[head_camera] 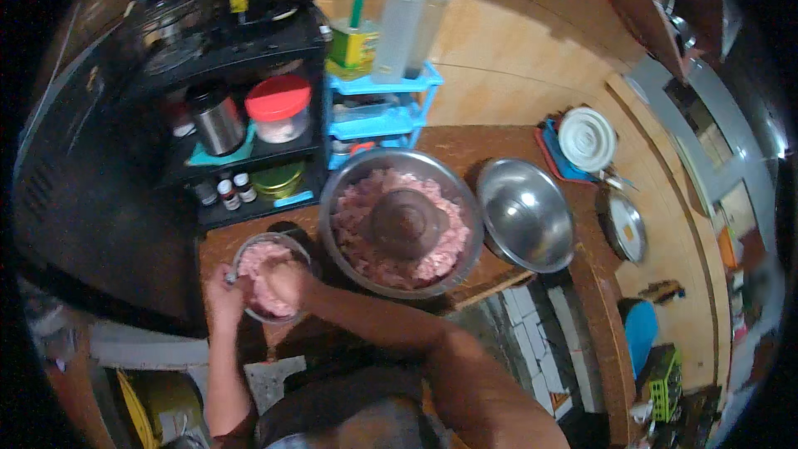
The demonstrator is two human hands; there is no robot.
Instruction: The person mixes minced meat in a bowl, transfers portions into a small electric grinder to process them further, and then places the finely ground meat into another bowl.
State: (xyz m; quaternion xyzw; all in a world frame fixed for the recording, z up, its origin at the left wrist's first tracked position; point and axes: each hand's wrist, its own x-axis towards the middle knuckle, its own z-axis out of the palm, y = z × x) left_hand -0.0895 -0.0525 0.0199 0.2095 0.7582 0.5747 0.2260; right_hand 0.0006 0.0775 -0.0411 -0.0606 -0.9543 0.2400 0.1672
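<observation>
Pinkish ground meat (259, 262) fills a small round metal bowl (300, 246) near the counter's left front. My left hand (227, 290) grips this bowl's left rim. Over the meat inside it is my right hand (292, 280), blurred, its fingertips hidden; whether it holds any meat is unclear. To the right stands a large steel basin (469, 262) with more ground meat (446, 199) around its inside. In that basin's middle sits a brown dome-shaped piece (402, 218), possibly a bowl.
An empty steel bowl (527, 212) stands right of the basin on the wooden counter (492, 137). Behind are a blue plastic rack (374, 128) with bottles (398, 31) and a black shelf (181, 168) with a red-lidded tub (278, 109). Stacked plates (586, 137) and a pan (625, 227) are at right.
</observation>
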